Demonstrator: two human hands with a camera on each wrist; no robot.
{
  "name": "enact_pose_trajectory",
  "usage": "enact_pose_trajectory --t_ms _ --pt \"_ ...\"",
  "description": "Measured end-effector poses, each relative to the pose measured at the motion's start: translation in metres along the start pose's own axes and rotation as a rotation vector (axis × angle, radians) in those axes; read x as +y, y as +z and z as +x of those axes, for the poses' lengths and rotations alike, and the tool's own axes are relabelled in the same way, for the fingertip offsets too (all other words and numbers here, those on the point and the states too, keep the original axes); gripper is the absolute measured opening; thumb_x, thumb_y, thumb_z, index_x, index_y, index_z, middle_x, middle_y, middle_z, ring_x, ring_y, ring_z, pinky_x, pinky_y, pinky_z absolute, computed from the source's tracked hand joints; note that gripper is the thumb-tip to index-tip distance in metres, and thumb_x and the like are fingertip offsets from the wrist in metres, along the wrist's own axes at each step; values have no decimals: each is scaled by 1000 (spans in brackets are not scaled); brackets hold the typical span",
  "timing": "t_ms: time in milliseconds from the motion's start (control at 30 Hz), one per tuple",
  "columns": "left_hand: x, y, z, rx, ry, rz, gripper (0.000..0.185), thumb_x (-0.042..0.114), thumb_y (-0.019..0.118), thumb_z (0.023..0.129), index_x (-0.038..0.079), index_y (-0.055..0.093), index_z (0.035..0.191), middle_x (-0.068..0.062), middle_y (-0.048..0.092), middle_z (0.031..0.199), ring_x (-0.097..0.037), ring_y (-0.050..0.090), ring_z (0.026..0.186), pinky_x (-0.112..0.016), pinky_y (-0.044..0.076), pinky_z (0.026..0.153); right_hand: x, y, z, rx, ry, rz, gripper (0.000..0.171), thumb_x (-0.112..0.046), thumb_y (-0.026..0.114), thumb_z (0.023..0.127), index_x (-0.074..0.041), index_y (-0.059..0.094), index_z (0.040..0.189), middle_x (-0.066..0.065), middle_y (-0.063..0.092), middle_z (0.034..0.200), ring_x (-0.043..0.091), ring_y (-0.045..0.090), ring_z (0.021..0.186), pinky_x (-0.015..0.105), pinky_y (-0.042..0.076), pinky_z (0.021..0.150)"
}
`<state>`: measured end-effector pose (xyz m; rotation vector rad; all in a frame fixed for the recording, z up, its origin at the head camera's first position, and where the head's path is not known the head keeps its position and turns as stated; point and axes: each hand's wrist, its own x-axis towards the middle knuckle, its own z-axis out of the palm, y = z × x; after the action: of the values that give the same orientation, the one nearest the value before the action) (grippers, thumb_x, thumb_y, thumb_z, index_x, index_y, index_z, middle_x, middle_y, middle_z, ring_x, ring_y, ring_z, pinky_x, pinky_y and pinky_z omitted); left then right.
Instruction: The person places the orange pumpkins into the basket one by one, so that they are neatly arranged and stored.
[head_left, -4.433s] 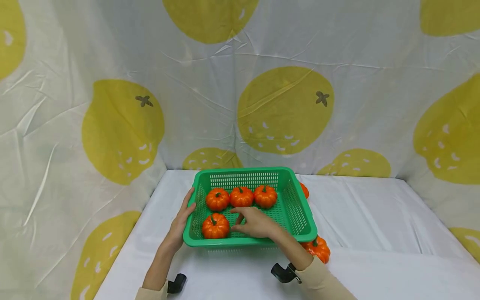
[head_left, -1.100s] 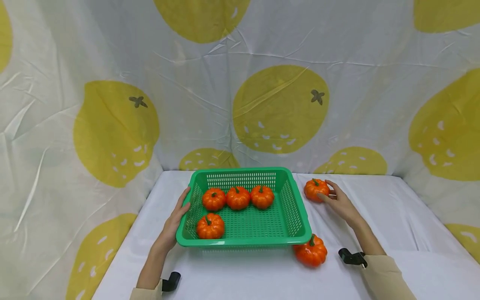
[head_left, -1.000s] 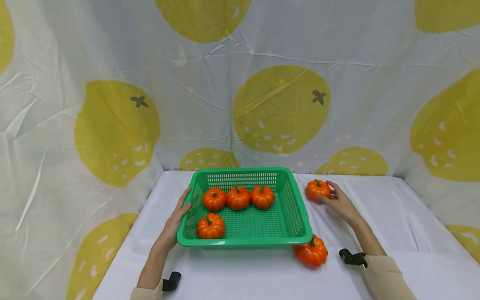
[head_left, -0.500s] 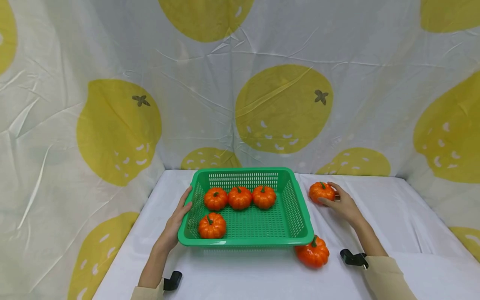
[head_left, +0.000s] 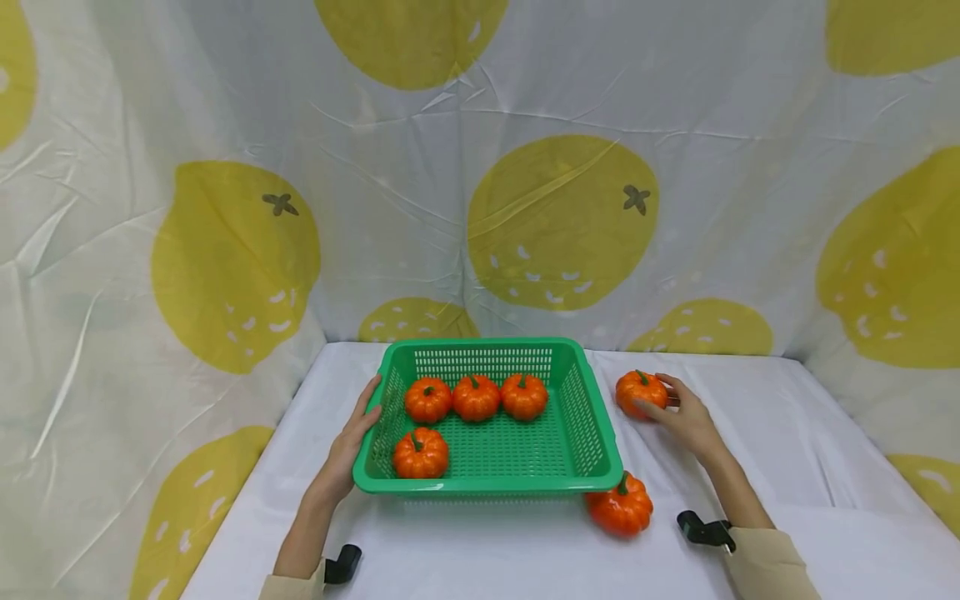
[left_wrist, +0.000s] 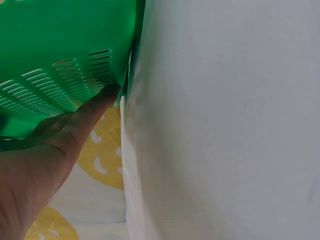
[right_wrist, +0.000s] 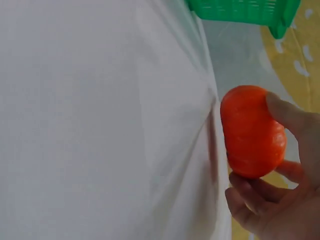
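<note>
You're facing a wrinkled white backdrop cloth printed with big yellow lemons (it wraps round both sides too). Below it lies a table under a creased white tablecloth. Light looks even, probably from overhead.

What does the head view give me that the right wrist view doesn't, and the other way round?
Head view only: the left hand resting against the basket's left wall, four pumpkins inside the basket, and another pumpkin on the cloth by its near right corner. Right wrist view only: a close look at the fingers curled under the held pumpkin. Both show the right hand gripping that pumpkin, the green basket and the white cloth.
</note>
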<state>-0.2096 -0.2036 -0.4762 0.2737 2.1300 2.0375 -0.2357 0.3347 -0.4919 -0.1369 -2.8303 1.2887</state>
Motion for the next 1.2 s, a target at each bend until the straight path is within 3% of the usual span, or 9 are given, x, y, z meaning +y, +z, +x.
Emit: enact_pose_trajectory --t_ms 67,133,233,300,500,633,767,867,1200 --pt "0 0 0 0 -1 -5 60 43 32 113 36 8 167 3 -4 176 -30 -7 162 -64 0 127 -8 0 -2 31 -30 3 86 -46 66 100 1 28 160 38 44 149 49 49 128 54 49 101" --pt "0 0 0 -4 -1 -9 60 43 32 113 36 7 167 2 -4 176 -31 -6 162 -65 1 126 -17 -2 -4 72 -66 21 84 -46 66 100 -1 29 161 36 47 147 47 50 127 35 53 95" --pt "1 1 1 -4 -3 -12 60 42 32 113 36 7 167 1 -4 176 -33 -5 162 -65 2 126 -33 -4 -9 127 -122 72 81 -45 66 101 -5 31 162 31 52 145 38 54 122 11 47 82" --pt "1 1 1 -2 -2 -7 59 41 31 113 36 7 167 1 -4 176 -33 -5 162 -65 2 126 -46 -5 -14 142 -151 116 79 -44 65 101 -8 31 163 27 53 146 29 55 119 3 44 78" --pt "3 1 1 4 2 2 59 42 31 113 36 8 167 1 -3 176 -33 -5 162 -67 2 126 -90 9 -27 108 -280 186 73 -33 71 99 -15 37 162 20 55 148 1 51 115 2 44 87" --pt "2 1 1 4 2 3 59 42 31 113 37 8 167 1 -3 176 -34 -4 162 -67 2 126 -115 24 -35 30 -348 201 72 -27 75 97 -20 41 160 16 55 152 17 59 120 12 50 90" --pt "1 1 2 10 -4 9 58 42 31 113 38 10 166 1 -2 176 -34 -3 162 -67 3 126 -136 40 -41 -65 -355 193 72 -29 78 94 -21 46 157 14 51 156 36 63 120 37 57 94" --pt "1 1 2 19 -10 18 57 42 31 113 39 10 166 0 -2 176 -35 -2 162 -67 4 126 -151 53 -45 -139 -337 200 73 -32 82 90 -21 50 155 13 53 155 39 63 122 49 56 96" --pt "3 2 1 23 -17 15 58 41 31 113 39 11 166 1 -2 176 -35 -3 162 -68 3 125 -176 96 -48 -313 -295 281 68 -27 85 88 -12 57 148 18 59 146 29 62 116 34 54 92"
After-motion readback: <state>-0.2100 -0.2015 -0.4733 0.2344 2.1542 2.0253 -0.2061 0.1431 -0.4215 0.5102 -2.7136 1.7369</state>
